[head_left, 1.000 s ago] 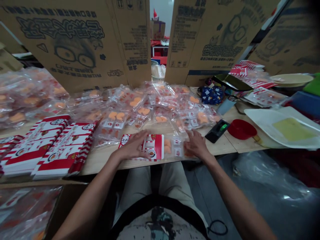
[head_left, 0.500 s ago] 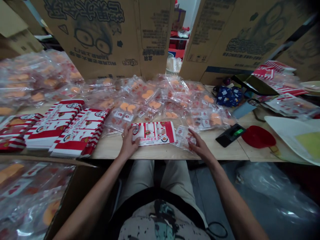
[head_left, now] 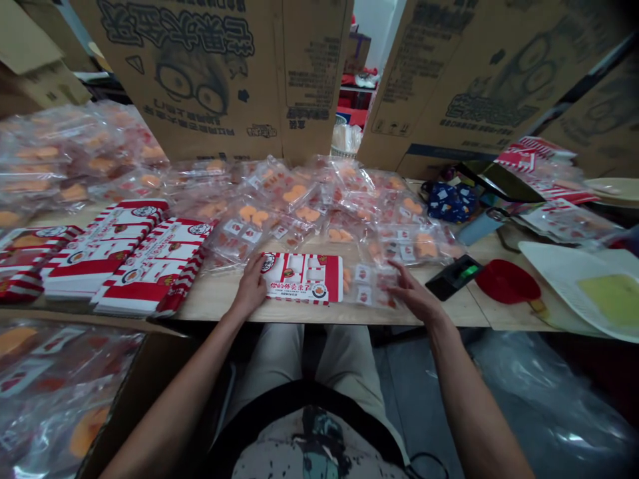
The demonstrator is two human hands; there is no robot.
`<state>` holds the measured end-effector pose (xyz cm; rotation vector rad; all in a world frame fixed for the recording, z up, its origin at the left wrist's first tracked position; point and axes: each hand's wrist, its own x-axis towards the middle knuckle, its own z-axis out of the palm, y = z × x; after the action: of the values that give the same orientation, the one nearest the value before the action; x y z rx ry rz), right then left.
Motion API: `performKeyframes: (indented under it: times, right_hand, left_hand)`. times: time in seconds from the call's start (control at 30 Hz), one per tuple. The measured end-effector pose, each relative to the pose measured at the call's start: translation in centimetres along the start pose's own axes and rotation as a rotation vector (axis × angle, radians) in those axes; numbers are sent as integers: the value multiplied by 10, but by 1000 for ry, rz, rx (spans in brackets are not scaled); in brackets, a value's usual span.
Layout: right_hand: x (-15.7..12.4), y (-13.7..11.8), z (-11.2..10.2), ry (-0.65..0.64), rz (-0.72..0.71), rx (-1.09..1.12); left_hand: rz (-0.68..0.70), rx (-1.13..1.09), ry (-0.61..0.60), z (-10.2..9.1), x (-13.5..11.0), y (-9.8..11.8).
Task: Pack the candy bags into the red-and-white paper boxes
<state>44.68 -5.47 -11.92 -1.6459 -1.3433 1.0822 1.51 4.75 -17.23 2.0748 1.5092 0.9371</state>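
My left hand [head_left: 252,287] grips the left end of a red-and-white printed paper bag [head_left: 302,278], which lies level near the table's front edge. At the bag's right end is a clear plastic pack [head_left: 367,286] with small white printed sachets and an orange piece inside. My right hand [head_left: 412,293] holds this pack by its right end, fingers on top. The pack's left edge meets the bag's right end; whether part of it sits inside the bag, I cannot tell. Beyond both hands lie several similar clear packs [head_left: 304,199] in a heap.
Stacks of flat printed bags [head_left: 144,273] lie on the left, above an open carton of packs [head_left: 60,386]. Rightward are a black phone [head_left: 453,278], a red dish [head_left: 506,281], a white tray [head_left: 549,279] and a light-blue bottle [head_left: 480,227]. Tall cardboard boxes [head_left: 200,80] stand behind.
The clear pack has turned from a slant to lie in line with the bag, showing more of its contents. My right hand has shifted slightly right and lower; the view has moved a little.
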Motion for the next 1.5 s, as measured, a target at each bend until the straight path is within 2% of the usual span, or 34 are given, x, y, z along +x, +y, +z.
performKeyframes:
  times: [0.07, 0.13, 0.17, 0.27, 0.33, 0.43, 0.57, 0.7, 0.93, 1.07, 1.27, 1.4, 1.5]
  right_hand:
    - [0, -8, 1, 66, 46, -384]
    - [3, -20, 5, 144, 10, -697]
    - [7, -27, 9, 137, -44, -792]
    - [25, -45, 27, -33, -188, -927]
    - [40, -51, 43, -114, -192, -900]
    - [56, -50, 63, -171, -220, -820]
    - [61, -45, 73, -259, -325, -613]
    - [64, -42, 71, -294, -339, -406]
    - [71, -43, 58, -362, -213, -78]
    - [67, -46, 48, -425, -154, 7]
    - [59, -49, 41, -324, -207, 101]
    - [57, -57, 41, -417, -236, 130]
    - [58, -63, 38, -443, -194, 228]
  left_hand:
    - [0, -1, -5, -1, 0, 0]
    - [2, 2, -7, 0, 1, 0]
    - [2, 4, -8, 0, 1, 1]
    - [-3, 9, -7, 2, 2, 1]
    - [-7, 10, -1, 3, 3, 2]
    - [-8, 11, 11, 4, 2, 2]
    - [16, 7, -8, 4, -1, 2]
    - [55, -8, -57, 0, 0, 2]
    - [55, -13, -40, -6, 2, 7]
    - [51, -38, -32, -6, 2, 7]
    - [32, -94, -15, -11, 5, 5]
    - [1, -185, -17, -15, 7, 3]
    - [-98, -321, -23, -19, 7, 2]
